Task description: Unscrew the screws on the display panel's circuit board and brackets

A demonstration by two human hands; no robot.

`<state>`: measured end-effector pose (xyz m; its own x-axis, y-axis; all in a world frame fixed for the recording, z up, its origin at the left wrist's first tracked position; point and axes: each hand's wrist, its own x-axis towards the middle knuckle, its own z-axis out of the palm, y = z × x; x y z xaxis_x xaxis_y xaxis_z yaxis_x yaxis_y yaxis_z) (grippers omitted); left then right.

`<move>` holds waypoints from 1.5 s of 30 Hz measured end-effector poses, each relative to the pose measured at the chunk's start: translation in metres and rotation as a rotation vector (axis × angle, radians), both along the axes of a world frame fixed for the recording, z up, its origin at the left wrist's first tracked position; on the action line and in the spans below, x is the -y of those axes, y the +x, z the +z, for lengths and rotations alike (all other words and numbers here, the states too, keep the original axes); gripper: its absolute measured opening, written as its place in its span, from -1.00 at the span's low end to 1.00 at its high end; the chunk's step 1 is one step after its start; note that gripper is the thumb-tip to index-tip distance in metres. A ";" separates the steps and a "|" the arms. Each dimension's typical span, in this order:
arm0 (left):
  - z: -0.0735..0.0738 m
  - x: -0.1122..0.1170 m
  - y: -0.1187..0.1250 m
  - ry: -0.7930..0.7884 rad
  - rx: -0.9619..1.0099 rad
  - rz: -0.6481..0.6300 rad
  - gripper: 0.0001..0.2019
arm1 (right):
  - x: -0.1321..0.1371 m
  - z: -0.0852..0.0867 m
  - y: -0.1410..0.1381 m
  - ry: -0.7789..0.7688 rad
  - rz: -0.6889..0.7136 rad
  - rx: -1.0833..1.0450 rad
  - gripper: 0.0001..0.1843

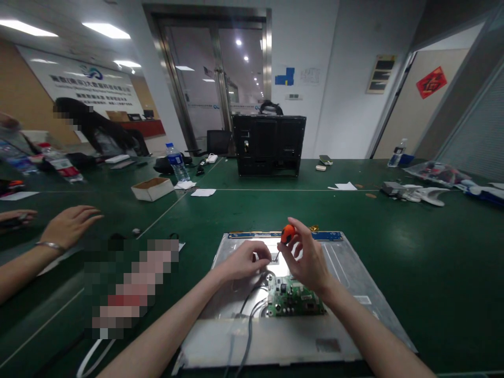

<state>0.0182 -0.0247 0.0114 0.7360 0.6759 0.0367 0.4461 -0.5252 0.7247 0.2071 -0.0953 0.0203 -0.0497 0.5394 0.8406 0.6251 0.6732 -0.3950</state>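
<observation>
A silver metal panel lies flat on the green table in front of me, with a green circuit board fixed near its middle and grey cables running off it toward me. My right hand is closed round a small screwdriver with an orange handle, its tip pointing down at the panel just above the board. My left hand rests on the panel beside the tip, with its fingers pinched together there; what they hold is too small to make out.
Another person's hand with a bracelet lies on the table at the left. Farther back are a cardboard box, a water bottle, a black computer case, papers and bagged parts at the right.
</observation>
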 end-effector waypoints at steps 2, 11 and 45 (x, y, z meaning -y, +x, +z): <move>-0.003 -0.001 0.001 0.082 0.026 0.101 -0.92 | -0.002 0.000 0.001 -0.015 -0.025 -0.008 -0.43; -0.011 -0.001 0.005 0.265 -0.055 0.064 -0.87 | -0.005 -0.004 0.001 -0.020 -0.032 0.014 -0.48; 0.033 0.026 -0.007 0.176 -0.138 0.002 -0.86 | 0.002 0.004 -0.003 -0.078 0.040 -0.071 -0.44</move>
<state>0.0112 -0.0512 0.0443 0.7411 0.6693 0.0539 0.5356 -0.6375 0.5538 0.2040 -0.0973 0.0238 -0.0143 0.6022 0.7982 0.5668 0.6625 -0.4897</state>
